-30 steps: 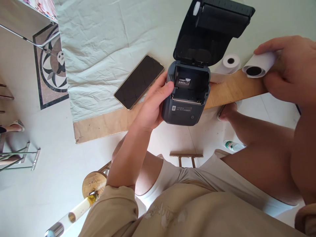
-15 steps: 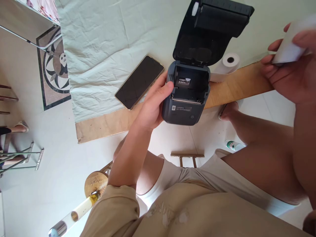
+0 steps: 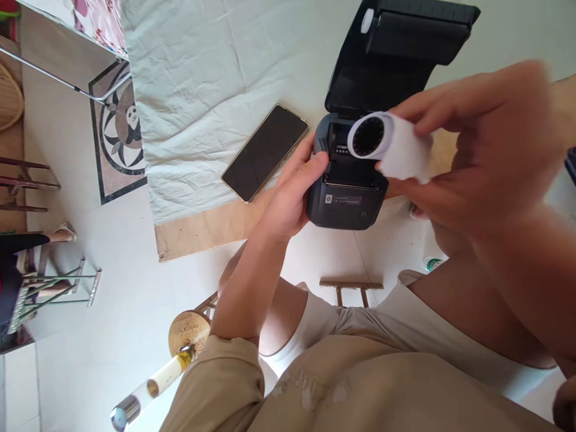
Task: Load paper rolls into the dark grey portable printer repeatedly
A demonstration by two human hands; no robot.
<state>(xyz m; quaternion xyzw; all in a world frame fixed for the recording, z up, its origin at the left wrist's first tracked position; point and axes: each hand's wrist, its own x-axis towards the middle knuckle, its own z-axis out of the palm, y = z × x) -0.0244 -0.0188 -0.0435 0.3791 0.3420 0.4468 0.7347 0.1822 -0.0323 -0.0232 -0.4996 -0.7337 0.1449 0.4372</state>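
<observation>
A small dark grey printer (image 3: 346, 201) sits at the table's front edge with its lid (image 3: 396, 48) swung up and open. My left hand (image 3: 290, 192) grips the printer's left side. My right hand (image 3: 468, 150) holds a white paper roll (image 3: 389, 144) just above the printer's open paper bay, the roll's dark core facing me. The second roll seen before is hidden behind my right hand.
A black phone (image 3: 265, 151) lies face up on the pale cloth (image 3: 202, 90) left of the printer. The wooden table edge (image 3: 202, 225) runs in front. Below are my knees, a small stool (image 3: 351, 291), a bottle (image 3: 429, 263) and a patterned floor tile (image 3: 119, 138).
My right hand lifted the paper roll from the table's right edge and carried it left, over the open printer. My left hand stayed on the printer.
</observation>
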